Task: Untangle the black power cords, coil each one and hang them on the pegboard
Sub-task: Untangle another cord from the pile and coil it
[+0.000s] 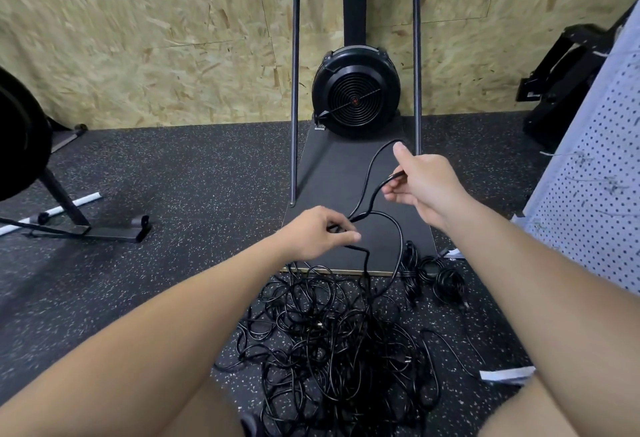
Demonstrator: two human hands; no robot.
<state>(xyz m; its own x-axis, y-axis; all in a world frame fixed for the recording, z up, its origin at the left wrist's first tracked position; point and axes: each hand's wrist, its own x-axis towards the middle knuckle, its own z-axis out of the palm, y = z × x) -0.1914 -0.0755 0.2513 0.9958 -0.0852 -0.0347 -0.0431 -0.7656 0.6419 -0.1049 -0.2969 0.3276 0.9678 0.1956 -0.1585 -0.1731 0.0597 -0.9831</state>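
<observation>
Both forearms are bare to the frame's edge, with no sleeves, and the left hand (pixel 320 232) and right hand (pixel 424 182) are ungloved, without rings or watch.

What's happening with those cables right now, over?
Both hands, left and right, gripping one cord. Tangled pile below, cord still trailing into it. Pegboard right, unused.

Tangled black power cords (pixel 329 343) heaped on floor, pegboard (pixel 602 173) right.

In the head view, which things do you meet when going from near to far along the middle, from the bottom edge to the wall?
Tangled cord pile → left hand gripping a cord → right hand pinching the same cord → black fan housing → chipboard wall.
</observation>
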